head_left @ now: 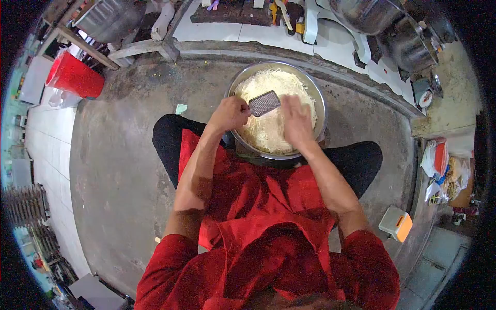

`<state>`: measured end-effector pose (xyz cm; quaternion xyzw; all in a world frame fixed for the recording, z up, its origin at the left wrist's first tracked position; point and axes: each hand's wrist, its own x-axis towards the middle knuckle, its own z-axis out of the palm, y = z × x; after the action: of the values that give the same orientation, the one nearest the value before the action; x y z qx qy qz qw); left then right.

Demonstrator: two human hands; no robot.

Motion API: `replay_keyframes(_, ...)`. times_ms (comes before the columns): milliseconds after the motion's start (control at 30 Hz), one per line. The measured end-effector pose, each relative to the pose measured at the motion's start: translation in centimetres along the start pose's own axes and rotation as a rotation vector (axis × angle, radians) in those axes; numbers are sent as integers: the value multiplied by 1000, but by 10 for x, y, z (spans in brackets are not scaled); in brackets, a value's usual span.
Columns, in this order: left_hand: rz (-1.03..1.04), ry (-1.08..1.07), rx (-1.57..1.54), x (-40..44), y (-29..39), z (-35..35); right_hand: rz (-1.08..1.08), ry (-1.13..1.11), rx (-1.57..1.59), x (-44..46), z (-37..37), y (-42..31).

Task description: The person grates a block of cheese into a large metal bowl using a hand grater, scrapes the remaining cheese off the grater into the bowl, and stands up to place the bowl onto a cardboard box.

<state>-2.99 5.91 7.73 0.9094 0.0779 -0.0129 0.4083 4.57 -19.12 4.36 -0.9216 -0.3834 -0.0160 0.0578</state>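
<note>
A wide metal bowl [321, 106] stands on the floor in front of my crossed legs, heaped with pale, thin shreds [274, 81]. My left hand [230, 113] is closed on the near left end of a small rectangular grater [264, 103] with a dark, perforated face. The grater is tilted above the shreds. My right hand [298, 123] is over the right part of the bowl, to the right of the grater and apart from it. Its fingers look stretched out and slightly blurred, with nothing visible in them. Whether its fingertips touch the shreds I cannot tell.
A red bucket [76, 75] stands at the far left. Beyond the bowl runs a low ledge [248, 47], with large metal pots [111, 20] at its left and others at the right. A white and orange box [396, 223] sits on the right floor, near plastic bags [454, 178].
</note>
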Motion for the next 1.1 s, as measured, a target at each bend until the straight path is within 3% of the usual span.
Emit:
replay_keyframes(33,-60,-40,-23,-1,-1,-4,-5,1,0,4,-5,7)
replay_keyframes(100,-88,-27,-10,-2,2,-9,200,264,316,12,-16,16)
replay_keyframes(133,-111,-22,3,-2,3,-10,199,262,316,14,-43,11)
replay_keyframes(200,-118,-10,-1,1,1,-4,-84,788,370,14,-106,-8)
replay_keyframes(300,-126,-25,-26,4,7,-3,-104,835,344,1,-98,-31)
replay_keyframes(367,-114,-64,-55,3,14,-2,-192,-8,112,-1,-37,-33)
replay_keyframes(433,-8,-80,208,-6,13,-7,-119,6,64,-18,11,-35)
replay_keyframes(500,-142,-224,-83,-10,11,-13,-5,80,240,-15,-20,-38)
replay_keyframes(567,154,-58,179,-12,12,-12,-42,402,311,-8,-33,-37)
replay_keyframes(633,135,-88,180,-9,25,-6,-214,497,244,5,-40,-31)
replay_keyframes(667,64,-87,186,-10,30,-4,-287,400,319,14,-44,-27)
replay_keyframes(700,85,-103,190,-12,32,-2,-360,473,207,17,-34,-25)
replay_keyframes(767,110,-133,42,-13,36,2,-368,234,332,26,-25,-20)
replay_keyframes(867,174,-169,72,-15,28,0,-394,294,485,21,-24,-5)
replay_keyframes(967,245,-182,109,-16,25,-8,-365,128,599,16,-18,23)
replay_keyframes(1000,210,-196,115,-17,32,-14,-191,-43,769,12,-27,27)
replay_keyframes(1100,99,-245,153,-17,35,-22,-91,-16,658,7,-19,41)
